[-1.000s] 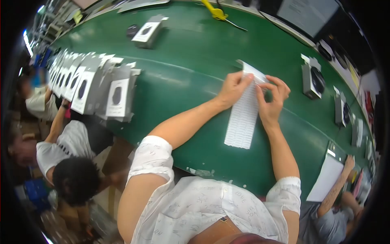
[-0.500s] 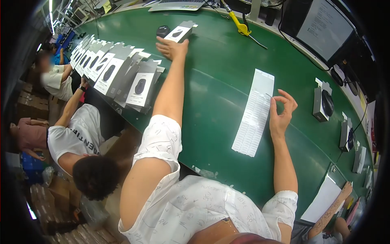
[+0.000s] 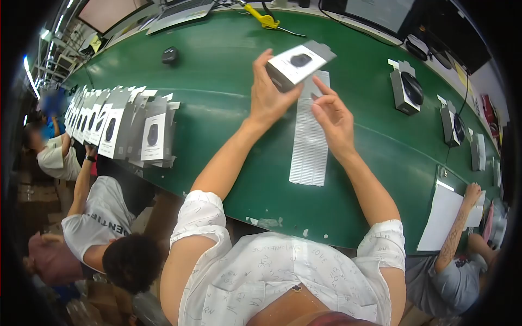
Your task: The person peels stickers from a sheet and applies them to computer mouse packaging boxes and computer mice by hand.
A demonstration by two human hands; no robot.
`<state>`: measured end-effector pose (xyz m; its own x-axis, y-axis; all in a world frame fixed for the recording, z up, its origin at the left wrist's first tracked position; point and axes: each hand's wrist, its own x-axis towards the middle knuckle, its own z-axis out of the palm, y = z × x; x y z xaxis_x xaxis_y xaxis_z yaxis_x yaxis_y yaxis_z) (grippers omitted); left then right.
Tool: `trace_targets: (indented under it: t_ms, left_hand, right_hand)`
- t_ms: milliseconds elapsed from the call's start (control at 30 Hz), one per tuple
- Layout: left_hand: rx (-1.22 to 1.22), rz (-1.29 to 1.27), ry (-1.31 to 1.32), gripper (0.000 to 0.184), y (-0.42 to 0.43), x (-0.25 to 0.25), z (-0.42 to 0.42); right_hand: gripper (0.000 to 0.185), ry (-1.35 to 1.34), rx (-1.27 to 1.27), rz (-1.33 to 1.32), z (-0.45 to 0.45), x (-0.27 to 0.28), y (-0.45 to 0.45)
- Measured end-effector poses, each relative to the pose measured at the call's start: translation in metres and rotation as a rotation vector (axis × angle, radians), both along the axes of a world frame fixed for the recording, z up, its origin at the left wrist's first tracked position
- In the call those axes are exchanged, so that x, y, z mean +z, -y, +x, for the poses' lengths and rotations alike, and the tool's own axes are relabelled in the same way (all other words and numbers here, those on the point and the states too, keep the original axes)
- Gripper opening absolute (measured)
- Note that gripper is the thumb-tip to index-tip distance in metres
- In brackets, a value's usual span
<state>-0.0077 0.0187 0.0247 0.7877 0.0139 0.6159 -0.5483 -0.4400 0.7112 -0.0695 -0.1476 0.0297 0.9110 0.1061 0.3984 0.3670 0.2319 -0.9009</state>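
Observation:
My left hand is closed around a small grey-and-white box with a computer mouse pictured on its white face. The box is tilted in the air, and its grey end flap stands out at the upper right. Just below and to the right is my right hand, with the index finger raised toward the box and the other fingers bent near the thumb. Anything small at those fingertips cannot be made out. Beneath both hands a long sheet of silvery-white labels lies on the green table.
Similar boxes stand in a row at the left. A black mouse-like object lies farther back. A yellow air gun rests at the back edge. Open boxes with black discs stand right. Co-workers sit on both sides.
My left hand has taken the box from the back of the table and brought it over the label sheet. My right hand has moved from the sheet's edge up beside the box. The view has shifted.

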Motion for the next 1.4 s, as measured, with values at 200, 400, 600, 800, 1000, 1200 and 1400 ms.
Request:
trace_targets:
  t_ms: [200, 400, 600, 800, 1000, 1200, 1400]
  left_hand:
    - [-0.400, -0.109, -0.146, 0.082, -0.002, 0.018, -0.030]
    - [-0.505, -0.216, -0.104, 0.063, -0.006, -0.007, -0.028]
    - [-0.575, -0.578, -0.355, 0.063, -0.001, -0.021, -0.024]
    - [-0.602, -0.480, -0.329, 0.065, 0.002, -0.026, -0.023]
    - [-0.610, -0.478, -0.325, 0.065, 0.003, -0.027, -0.023]
    - [-0.604, -0.481, -0.334, 0.064, 0.003, -0.024, -0.024]
    - [-0.612, -0.489, -0.327, 0.063, 0.003, -0.025, -0.024]
  right_hand:
    - [0.008, -0.042, 0.074, 0.085, 0.006, 0.001, 0.011]
    - [0.012, -0.117, 0.109, -0.053, 0.008, 0.002, 0.011]
    - [0.020, -0.123, -0.127, -0.337, 0.016, -0.013, 0.015]
    - [0.018, -0.235, -0.102, -0.337, 0.017, -0.014, 0.014]
    - [0.016, -0.242, -0.112, -0.267, 0.012, -0.008, 0.006]
    - [0.017, -0.253, -0.131, -0.283, 0.011, -0.003, 0.006]
    - [0.016, -0.258, -0.130, -0.263, 0.010, -0.001, 0.005]
